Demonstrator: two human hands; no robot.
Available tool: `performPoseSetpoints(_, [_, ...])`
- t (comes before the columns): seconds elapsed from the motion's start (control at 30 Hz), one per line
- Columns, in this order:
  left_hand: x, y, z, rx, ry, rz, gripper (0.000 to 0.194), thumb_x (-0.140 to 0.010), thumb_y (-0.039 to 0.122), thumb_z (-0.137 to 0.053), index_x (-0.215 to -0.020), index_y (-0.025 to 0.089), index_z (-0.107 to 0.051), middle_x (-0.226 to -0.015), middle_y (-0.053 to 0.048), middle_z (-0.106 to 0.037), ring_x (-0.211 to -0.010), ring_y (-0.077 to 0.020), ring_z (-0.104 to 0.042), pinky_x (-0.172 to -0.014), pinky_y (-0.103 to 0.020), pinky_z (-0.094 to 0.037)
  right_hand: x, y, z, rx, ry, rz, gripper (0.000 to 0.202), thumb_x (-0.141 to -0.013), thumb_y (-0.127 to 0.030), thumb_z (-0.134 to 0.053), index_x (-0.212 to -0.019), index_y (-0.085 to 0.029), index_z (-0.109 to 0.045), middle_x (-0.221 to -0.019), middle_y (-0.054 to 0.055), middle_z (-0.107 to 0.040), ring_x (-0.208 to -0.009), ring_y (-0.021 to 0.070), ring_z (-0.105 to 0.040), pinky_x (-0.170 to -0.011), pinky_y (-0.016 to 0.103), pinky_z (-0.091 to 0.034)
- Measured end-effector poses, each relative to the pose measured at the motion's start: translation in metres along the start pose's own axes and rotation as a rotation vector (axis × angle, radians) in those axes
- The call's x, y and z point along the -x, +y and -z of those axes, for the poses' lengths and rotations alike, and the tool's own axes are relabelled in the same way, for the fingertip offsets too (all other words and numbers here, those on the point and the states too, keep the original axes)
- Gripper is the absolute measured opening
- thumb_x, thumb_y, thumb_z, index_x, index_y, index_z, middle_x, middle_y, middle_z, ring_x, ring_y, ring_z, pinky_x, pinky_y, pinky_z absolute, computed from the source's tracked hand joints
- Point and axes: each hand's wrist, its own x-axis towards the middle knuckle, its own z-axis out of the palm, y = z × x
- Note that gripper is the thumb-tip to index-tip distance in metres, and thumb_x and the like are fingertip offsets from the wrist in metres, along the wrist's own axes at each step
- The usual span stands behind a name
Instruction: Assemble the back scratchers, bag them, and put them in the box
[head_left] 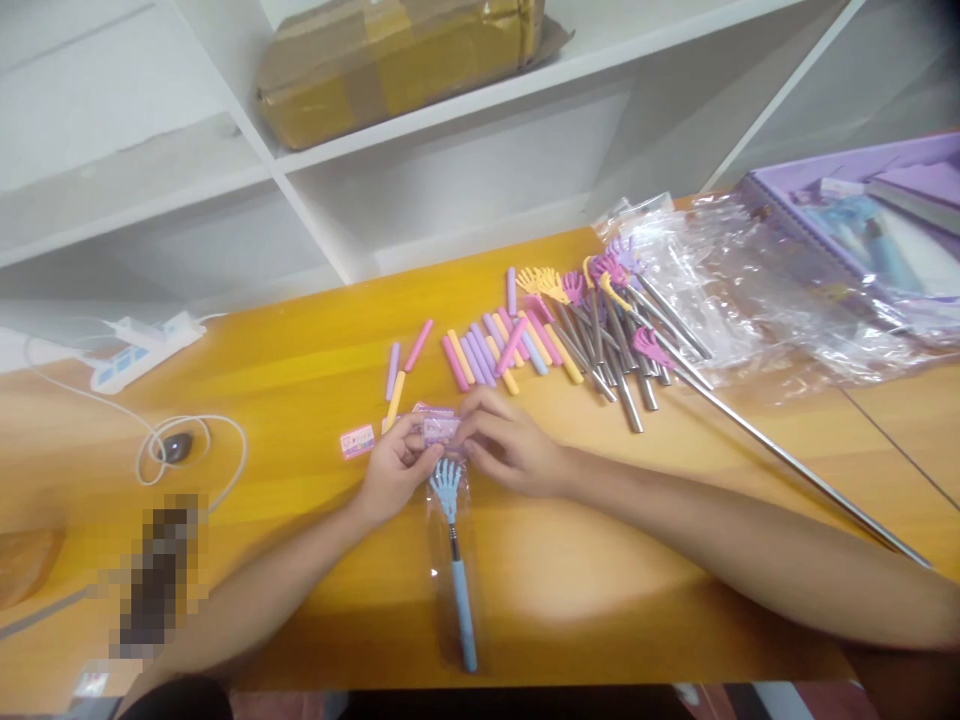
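Note:
A blue back scratcher point(463, 600) lies in a clear plastic sleeve point(441, 635), its hand-shaped end away from me. At the sleeve's far end, my left hand point(399, 468) pinches the left side of a small printed card point(440, 430). My right hand point(510, 440) has its fingers bent together at the card's right side. The card seems to be at the sleeve's mouth; whether it is inside is hard to tell. More printed cards point(433, 409) lie just beyond. One pink and white card point(357, 442) is left of my left hand.
Coloured tubes point(480, 355) and a pile of metal-rod scratchers point(615, 340) lie beyond my hands. Clear bags point(697, 270) and a purple bin point(787, 235) are at right. A power strip point(148, 352) and a cabled mouse point(176, 447) sit left. A taped box point(405, 65) rests on the shelf.

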Motion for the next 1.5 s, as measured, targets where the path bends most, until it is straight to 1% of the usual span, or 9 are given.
performPoseSetpoints(0.17, [0.000,-0.002,0.002,-0.054,0.013,0.002,0.043,-0.095,0.045,-0.077,-0.122,0.017,-0.060,-0.089,-0.007,-0.081,-0.076,-0.0189,-0.078,-0.070,-0.025,-0.059,0.008,0.003,-0.005,-0.074,0.047,-0.041,0.015,-0.099,-0.022,-0.062,-0.103,-0.021,-0.047,-0.107,0.005,-0.053,-0.089,0.0139,-0.054,-0.078,0.030,-0.048])
performPoseSetpoints(0.27, [0.002,-0.006,0.002,-0.111,-0.021,0.006,0.041,-0.098,0.044,-0.073,-0.125,0.016,-0.061,-0.091,-0.008,-0.080,-0.081,-0.0192,-0.078,-0.072,-0.025,-0.058,0.010,0.007,-0.013,-0.187,0.128,-0.183,0.022,-0.104,-0.026,-0.059,-0.109,-0.023,-0.038,-0.101,0.002,-0.055,-0.077,0.0107,-0.053,-0.067,0.025,-0.045])
performPoseSetpoints(0.4, [0.007,-0.011,0.003,-0.203,-0.078,-0.014,0.042,-0.102,0.043,-0.067,-0.133,0.017,-0.058,-0.084,-0.004,-0.075,-0.076,-0.0162,-0.073,-0.069,-0.023,-0.055,0.010,0.009,-0.020,-0.195,0.047,-0.344,0.033,-0.107,-0.034,-0.057,-0.133,-0.024,-0.039,-0.096,0.000,-0.057,-0.069,0.0089,-0.054,-0.060,0.023,-0.043])
performPoseSetpoints(0.6, [0.012,-0.016,0.003,-0.376,-0.139,-0.045,0.039,-0.103,0.041,-0.065,-0.134,0.019,-0.060,-0.071,0.005,-0.059,-0.054,-0.0067,-0.049,-0.052,-0.017,-0.036,0.014,0.006,-0.026,-0.080,0.072,-0.337,0.048,-0.101,-0.038,-0.068,-0.140,-0.023,-0.046,-0.095,0.001,-0.058,-0.080,0.0126,-0.058,-0.070,0.025,-0.047])
performPoseSetpoints(0.87, [0.009,-0.012,0.002,-0.305,-0.100,0.021,0.039,-0.099,0.042,-0.071,-0.129,0.018,-0.065,-0.080,0.000,-0.068,-0.061,-0.0097,-0.058,-0.057,-0.019,-0.043,0.002,0.004,-0.022,-0.231,-0.002,-0.440,0.034,-0.095,-0.043,-0.074,-0.116,-0.016,-0.066,-0.102,0.005,-0.071,-0.087,0.0128,-0.065,-0.078,0.024,-0.051])
performPoseSetpoints(1.03, [0.002,-0.005,0.000,-0.132,-0.022,0.007,0.045,-0.095,0.049,-0.075,-0.125,0.017,-0.064,-0.089,-0.006,-0.079,-0.086,-0.0199,-0.077,-0.080,-0.028,-0.058,-0.005,0.005,-0.010,-0.263,-0.048,-0.377,0.036,-0.103,-0.037,-0.065,-0.133,-0.016,-0.067,-0.117,0.009,-0.072,-0.098,0.0138,-0.066,-0.087,0.028,-0.055])
performPoseSetpoints(1.23, [0.004,0.003,-0.001,-0.089,-0.051,0.004,0.036,-0.096,0.046,-0.075,-0.115,0.018,-0.063,-0.091,-0.008,-0.082,-0.081,-0.0199,-0.079,-0.078,-0.029,-0.059,-0.009,-0.003,0.012,-0.191,-0.239,-0.236,0.047,-0.109,-0.027,-0.051,-0.156,-0.020,-0.052,-0.123,0.010,-0.065,-0.110,0.0143,-0.061,-0.100,0.034,-0.053])
performPoseSetpoints(1.37, [0.007,0.001,0.001,-0.035,-0.073,-0.018,0.040,-0.096,0.047,-0.075,-0.120,0.019,-0.060,-0.099,-0.010,-0.083,-0.087,-0.0224,-0.081,-0.082,-0.032,-0.061,-0.021,-0.017,0.029,-0.052,-0.382,-0.223,0.048,-0.107,-0.020,-0.053,-0.155,-0.022,-0.053,-0.119,0.008,-0.066,-0.109,0.0148,-0.060,-0.101,0.035,-0.053])
performPoseSetpoints(1.5, [0.009,-0.002,0.000,-0.076,0.000,0.025,0.037,-0.093,0.049,-0.078,-0.108,0.018,-0.064,-0.090,-0.007,-0.081,-0.078,-0.0229,-0.080,-0.071,-0.030,-0.061,-0.023,-0.035,0.021,-0.058,-0.310,-0.276,0.039,-0.106,-0.018,-0.053,-0.144,-0.021,-0.059,-0.130,0.010,-0.066,-0.120,0.0161,-0.062,-0.109,0.036,-0.052])
